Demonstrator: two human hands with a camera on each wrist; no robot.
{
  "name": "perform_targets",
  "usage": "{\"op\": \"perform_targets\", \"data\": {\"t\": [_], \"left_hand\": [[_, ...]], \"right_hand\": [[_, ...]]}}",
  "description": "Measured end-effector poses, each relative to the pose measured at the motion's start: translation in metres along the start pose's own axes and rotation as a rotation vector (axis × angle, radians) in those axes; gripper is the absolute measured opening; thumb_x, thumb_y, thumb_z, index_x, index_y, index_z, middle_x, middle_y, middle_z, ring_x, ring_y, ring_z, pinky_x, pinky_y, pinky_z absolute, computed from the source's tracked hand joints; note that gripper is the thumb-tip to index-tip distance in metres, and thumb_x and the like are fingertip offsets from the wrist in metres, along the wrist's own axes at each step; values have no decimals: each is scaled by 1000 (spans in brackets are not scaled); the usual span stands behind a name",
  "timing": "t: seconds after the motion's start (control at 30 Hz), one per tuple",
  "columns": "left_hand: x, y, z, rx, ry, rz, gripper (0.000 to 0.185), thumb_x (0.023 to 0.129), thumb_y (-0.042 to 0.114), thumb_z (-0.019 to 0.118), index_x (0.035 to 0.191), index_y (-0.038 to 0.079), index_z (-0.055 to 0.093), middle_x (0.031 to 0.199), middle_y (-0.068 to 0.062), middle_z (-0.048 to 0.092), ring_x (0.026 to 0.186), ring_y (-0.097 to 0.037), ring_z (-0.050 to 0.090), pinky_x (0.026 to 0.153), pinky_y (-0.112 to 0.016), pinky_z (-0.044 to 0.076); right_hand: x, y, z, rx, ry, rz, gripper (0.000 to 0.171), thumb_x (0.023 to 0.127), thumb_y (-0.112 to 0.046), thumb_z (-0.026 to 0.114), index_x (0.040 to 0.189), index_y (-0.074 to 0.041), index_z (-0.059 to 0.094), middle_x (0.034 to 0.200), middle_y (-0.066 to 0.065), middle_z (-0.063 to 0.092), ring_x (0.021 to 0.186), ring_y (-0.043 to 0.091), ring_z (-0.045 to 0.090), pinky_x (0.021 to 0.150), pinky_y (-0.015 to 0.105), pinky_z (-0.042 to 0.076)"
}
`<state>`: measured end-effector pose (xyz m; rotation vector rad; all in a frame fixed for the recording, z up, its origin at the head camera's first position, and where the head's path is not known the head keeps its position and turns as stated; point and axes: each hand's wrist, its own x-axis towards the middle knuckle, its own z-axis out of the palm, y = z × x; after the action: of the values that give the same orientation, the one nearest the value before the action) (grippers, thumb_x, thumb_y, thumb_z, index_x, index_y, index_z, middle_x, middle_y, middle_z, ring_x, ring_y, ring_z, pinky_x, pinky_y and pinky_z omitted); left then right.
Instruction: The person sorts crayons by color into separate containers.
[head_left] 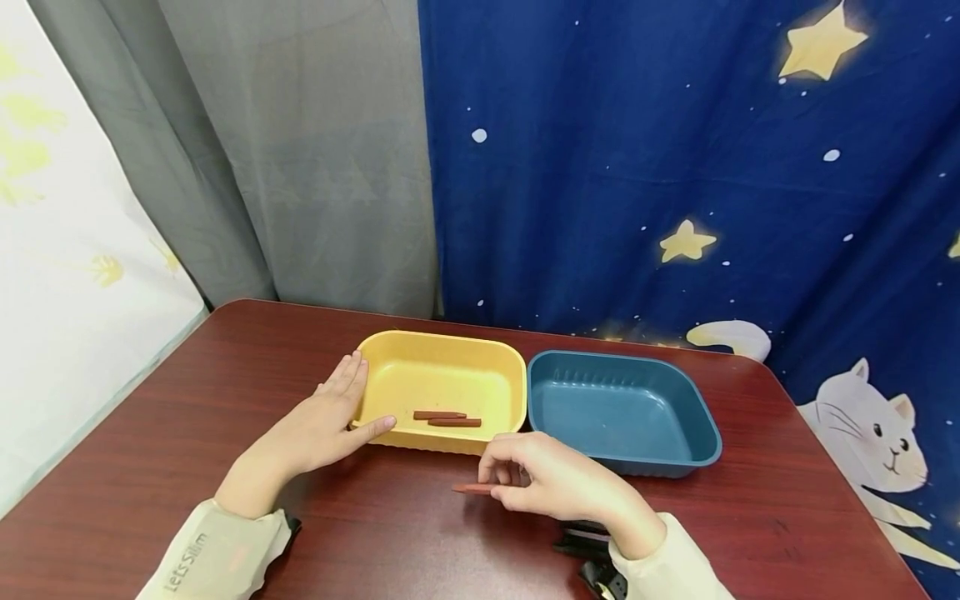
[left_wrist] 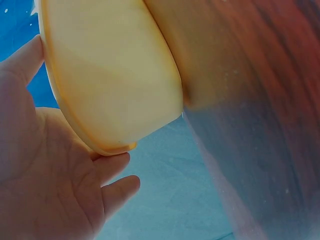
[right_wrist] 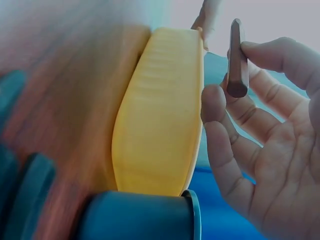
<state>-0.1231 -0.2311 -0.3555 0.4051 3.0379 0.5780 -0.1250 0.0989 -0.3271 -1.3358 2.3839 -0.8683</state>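
Note:
A brown six-sided crayon (right_wrist: 238, 60) with a tapered tip is pinched between the thumb and fingers of my right hand (head_left: 551, 475), just in front of the yellow bin (head_left: 450, 348). In the right wrist view, the crayon stands clear of the palm. My left hand (head_left: 322, 421) rests on the yellow bin's left end, its fingers nearly straight along the rim and its thumb across the front corner. The left wrist view shows the palm beside the bin wall (left_wrist: 120, 75). Two similar brown crayons (head_left: 454, 422) lie side by side on the bin floor.
A dark blue bin (head_left: 611, 417) stands right beside the yellow one. Black objects (head_left: 585, 542), partly hidden by the right forearm, lie on the reddish-brown table (head_left: 405, 533). Behind the table hang a grey curtain (head_left: 315, 167) and a blue starry one (head_left: 570, 208).

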Motion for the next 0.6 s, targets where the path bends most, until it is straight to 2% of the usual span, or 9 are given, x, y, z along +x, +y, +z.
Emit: {"op": "perform_targets", "data": {"t": [0.37, 0.6], "left_hand": [[1, 1, -1, 17, 16, 11, 102, 95, 66, 48, 154, -11, 15, 165, -26, 7, 152, -44, 11, 118, -64, 23], [0, 1, 0, 7, 10, 9, 102, 95, 66, 47, 154, -11, 14, 165, -26, 7, 153, -43, 10, 118, -64, 22]], "right_hand": [[27, 8, -7, 86, 71, -11, 13, 88, -4, 66, 95, -14, 67, 79, -7, 56, 72, 1, 52, 66, 22, 51], [41, 13, -9, 118, 102, 23, 8, 91, -8, 68, 96, -15, 68, 79, -6, 57, 79, 5, 55, 69, 25, 52]]}}
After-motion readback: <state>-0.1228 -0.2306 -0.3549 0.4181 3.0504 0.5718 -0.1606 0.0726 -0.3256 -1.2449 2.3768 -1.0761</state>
